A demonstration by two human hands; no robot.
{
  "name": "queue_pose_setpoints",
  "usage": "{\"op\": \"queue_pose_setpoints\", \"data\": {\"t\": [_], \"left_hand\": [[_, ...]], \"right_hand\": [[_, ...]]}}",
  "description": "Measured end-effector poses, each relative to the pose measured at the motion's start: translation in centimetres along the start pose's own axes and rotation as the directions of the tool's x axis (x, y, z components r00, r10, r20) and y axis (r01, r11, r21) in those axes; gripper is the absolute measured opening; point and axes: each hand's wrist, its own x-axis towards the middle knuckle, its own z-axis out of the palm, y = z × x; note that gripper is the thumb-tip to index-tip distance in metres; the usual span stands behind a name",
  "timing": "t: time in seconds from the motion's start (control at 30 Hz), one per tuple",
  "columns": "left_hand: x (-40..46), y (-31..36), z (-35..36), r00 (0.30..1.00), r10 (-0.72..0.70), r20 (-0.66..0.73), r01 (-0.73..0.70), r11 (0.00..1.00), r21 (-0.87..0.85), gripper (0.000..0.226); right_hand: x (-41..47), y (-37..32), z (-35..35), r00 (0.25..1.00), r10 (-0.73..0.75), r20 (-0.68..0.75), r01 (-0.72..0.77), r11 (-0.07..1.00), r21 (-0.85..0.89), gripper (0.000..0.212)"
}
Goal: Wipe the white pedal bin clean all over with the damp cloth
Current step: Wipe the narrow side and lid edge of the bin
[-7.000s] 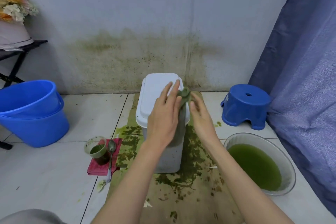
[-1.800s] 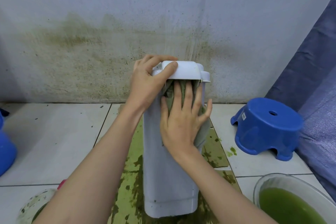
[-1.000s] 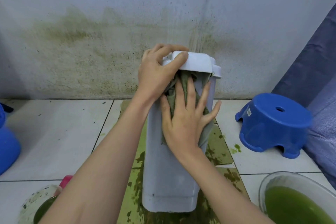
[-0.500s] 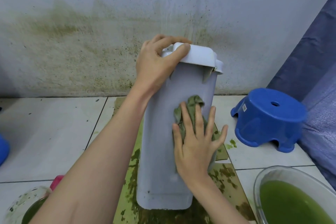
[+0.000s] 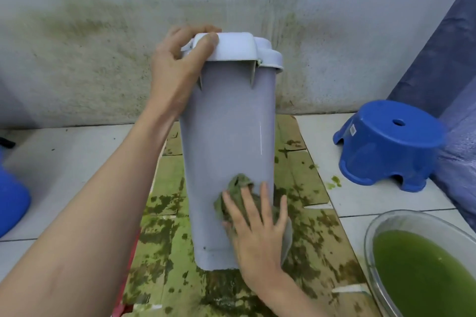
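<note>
Left hand (image 5: 177, 72) fingers curled gripping bin (image 5: 226, 141) lid, right hand (image 5: 257, 229) fingers spread, pressing cloth (image 5: 237, 188)

Blue stool (image 5: 389, 144), bowl of green liquid (image 5: 422, 275), stained cardboard (image 5: 304, 237), blue bucket (image 5: 11, 201)

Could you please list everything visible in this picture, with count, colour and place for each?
bin: one, white, upright at centre on the cardboard
cloth: one, green, pressed on the bin's lower front
cardboard: flattened sheet, brown with green stains, on the floor under the bin
stool: one, blue, on the floor at right
bowl: one, clear, holding green liquid, lower right
bucket: one, blue, cut off at the left edge
curtain: one, blue, right edge
wall: pale, green-stained, behind
left hand: gripping the bin's lid edge
right hand: flat on the cloth
</note>
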Motion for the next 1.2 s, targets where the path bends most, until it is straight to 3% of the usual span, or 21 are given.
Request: {"op": "queue_pose_setpoints", "data": {"t": [0.07, 0.17, 0.33, 0.37, 0.43, 0.5, 0.57, 0.63, 0.67, 0.7, 0.73, 0.8, 0.87, 0.93, 0.97, 1.03, 1.13, 1.2], "left_hand": [[-0.1, 0.1, 0.1, 1.0, -0.005, 0.029, 0.005, 1.0, 0.006, 0.023], [-0.1, 0.6, 0.4, 0.996, -0.015, 0.091, 0.014, 1.0, 0.014, 0.021], [0.3, 0.5, 0.6, 0.993, -0.031, 0.111, 0.024, 0.998, 0.066, 0.019], [0.4, 0.4, 0.4, 0.995, -0.034, 0.097, 0.026, 0.996, 0.08, 0.021], [0.6, 0.1, 0.0, 0.996, -0.049, 0.073, 0.043, 0.995, 0.087, 0.025], [0.7, -0.1, -0.1, 0.994, -0.067, 0.082, 0.061, 0.995, 0.075, 0.026], [0.6, 0.1, 0.2, 0.995, -0.056, 0.078, 0.049, 0.995, 0.084, 0.026], [0.6, 0.2, 0.4, 0.997, -0.044, 0.06, 0.039, 0.996, 0.078, 0.026], [0.6, 0.2, 0.3, 0.997, -0.042, 0.06, 0.038, 0.996, 0.076, 0.026], [0.6, 0.2, 0.2, 0.997, -0.047, 0.064, 0.042, 0.996, 0.075, 0.025], [0.6, 0.2, 0.2, 0.996, -0.054, 0.067, 0.049, 0.996, 0.076, 0.024], [0.5, 0.0, 0.2, 0.997, -0.05, 0.056, 0.046, 0.996, 0.08, 0.022], [0.4, 0.1, 0.4, 0.998, -0.038, 0.04, 0.034, 0.996, 0.084, 0.021], [0.4, 0.1, 0.7, 0.999, -0.027, 0.037, 0.024, 0.996, 0.092, 0.022], [0.4, 0.1, 0.7, 0.999, -0.023, 0.037, 0.019, 0.995, 0.096, 0.023], [0.4, 0.0, 0.5, 0.999, -0.029, 0.037, 0.025, 0.996, 0.088, 0.021], [0.2, 0.0, 0.1, 0.998, -0.037, 0.047, 0.034, 0.998, 0.06, 0.02], [0.0, 0.2, 0.2, 0.998, -0.027, 0.053, 0.024, 0.998, 0.053, 0.017]], "right_hand": [[-2.6, -0.5, 0.3, 0.992, -0.116, 0.047, 0.119, 0.991, -0.057, 0.036], [1.5, 0.1, -0.1, 0.979, -0.203, 0.023, 0.204, 0.974, -0.101, 0.04], [11.6, 0.5, -2.0, 0.981, -0.002, -0.193, -0.003, 1.0, -0.024, 0.037], [11.6, 0.5, -1.8, 0.981, -0.036, -0.189, 0.034, 0.999, -0.015, 0.036], [8.9, 0.5, -0.9, 0.962, -0.241, -0.129, 0.245, 0.969, 0.019, 0.034], [3.6, 1.4, -0.1, 0.828, -0.56, 0.015, 0.558, 0.827, 0.076, 0.033], [-0.8, 2.9, 0.1, 0.582, -0.795, 0.169, 0.788, 0.603, 0.123, 0.032], [-2.3, 4.3, 0.2, 0.414, -0.883, 0.221, 0.883, 0.449, 0.137, 0.032], [-2.0, 4.6, 0.2, 0.384, -0.894, 0.23, 0.897, 0.42, 0.136, 0.033], [-1.4, 4.6, 0.1, 0.395, -0.89, 0.228, 0.892, 0.431, 0.137, 0.035], [-0.5, 4.4, 0.0, 0.452, -0.868, 0.203, 0.867, 0.482, 0.13, 0.038], [2.5, 3.6, -0.4, 0.667, -0.741, 0.08, 0.738, 0.671, 0.069, 0.036], [6.0, 2.5, -1.0, 0.863, -0.498, -0.088, 0.499, 0.866, -0.004, 0.032], [7.7, 1.4, -1.2, 0.955, -0.25, -0.16, 0.248, 0.968, -0.03, 0.035], [7.3, 0.7, -1.0, 0.968, -0.188, -0.164, 0.185, 0.982, -0.033, 0.036], [3.6, 0.0, 0.1, 0.959, -0.265, -0.098, 0.266, 0.964, -0.004, 0.042], [-3.4, 1.8, 0.8, 0.783, -0.614, 0.101, 0.61, 0.789, 0.067, 0.058], [-4.7, 3.7, 0.3, 0.71, -0.685, 0.159, 0.689, 0.724, 0.041, 0.061]]}}
